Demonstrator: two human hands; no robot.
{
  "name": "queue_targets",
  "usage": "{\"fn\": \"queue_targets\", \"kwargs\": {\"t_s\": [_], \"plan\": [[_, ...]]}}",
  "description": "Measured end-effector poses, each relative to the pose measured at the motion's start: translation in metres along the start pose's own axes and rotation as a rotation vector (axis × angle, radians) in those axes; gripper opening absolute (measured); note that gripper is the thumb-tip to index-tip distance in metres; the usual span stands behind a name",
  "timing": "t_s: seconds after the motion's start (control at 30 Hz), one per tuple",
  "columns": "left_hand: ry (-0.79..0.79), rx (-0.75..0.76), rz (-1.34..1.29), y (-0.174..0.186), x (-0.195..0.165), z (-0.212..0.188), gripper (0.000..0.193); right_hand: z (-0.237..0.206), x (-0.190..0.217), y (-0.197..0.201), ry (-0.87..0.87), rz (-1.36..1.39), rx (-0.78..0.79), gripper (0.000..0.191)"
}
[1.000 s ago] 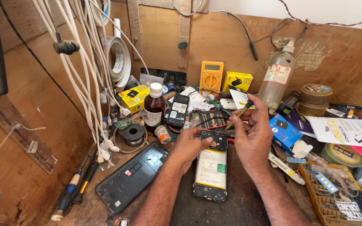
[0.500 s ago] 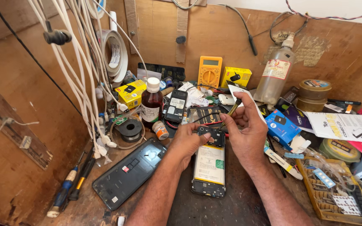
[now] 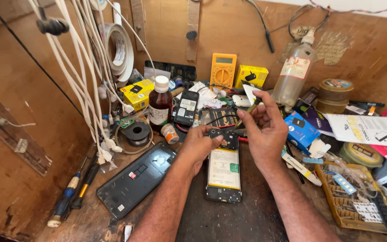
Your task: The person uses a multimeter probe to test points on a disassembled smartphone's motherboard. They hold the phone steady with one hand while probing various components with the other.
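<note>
**Hands at an opened phone on a crowded bench**

Right hand (image 3: 265, 130) pinches a slim tool (image 3: 248, 110), seemingly tweezers, between thumb and fingers, its tip angled down toward the top end of an opened phone (image 3: 223, 169). Left hand (image 3: 201, 144) is curled around that same top end, thumb and fingertips gripping the dark board section and steadying it. The phone lies face down near the middle of the bench (image 3: 247, 219), its back removed so that the pale battery with a green patch shows.

Just to the left, apart from the phone, lies the dark back cover (image 3: 136, 179), slanted. Farther left, two screwdrivers (image 3: 75, 192) rest near the bench edge. Behind the left hand stand a brown bottle with a white cap (image 3: 160, 104), a spool of solder wire (image 3: 138, 133) and a small black handset (image 3: 186, 106). A yellow multimeter (image 3: 223, 71) and a yellow box (image 3: 251, 76) lean against the back wall, with a clear plastic bottle (image 3: 294, 74) beside them. White cables (image 3: 81, 76) hang down on the left. To the right are a blue box (image 3: 300, 130), printed papers (image 3: 368, 130) and a tray of small parts (image 3: 352, 201).
</note>
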State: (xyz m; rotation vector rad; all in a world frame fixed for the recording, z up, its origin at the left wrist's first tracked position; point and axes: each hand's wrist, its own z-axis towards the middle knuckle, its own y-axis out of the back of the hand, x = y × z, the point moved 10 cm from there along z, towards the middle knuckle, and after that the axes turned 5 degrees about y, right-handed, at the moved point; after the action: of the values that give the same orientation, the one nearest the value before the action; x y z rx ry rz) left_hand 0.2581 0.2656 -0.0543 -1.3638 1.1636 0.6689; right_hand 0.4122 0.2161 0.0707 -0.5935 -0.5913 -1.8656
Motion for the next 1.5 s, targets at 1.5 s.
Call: {"fn": "queue_targets", "kwargs": {"t_s": [1.5], "plan": [[-0.108,-0.028,0.075,0.000,-0.007,0.012,0.029,-0.005,0.012,-0.005,0.222,0.060,0.072,0.054]]}}
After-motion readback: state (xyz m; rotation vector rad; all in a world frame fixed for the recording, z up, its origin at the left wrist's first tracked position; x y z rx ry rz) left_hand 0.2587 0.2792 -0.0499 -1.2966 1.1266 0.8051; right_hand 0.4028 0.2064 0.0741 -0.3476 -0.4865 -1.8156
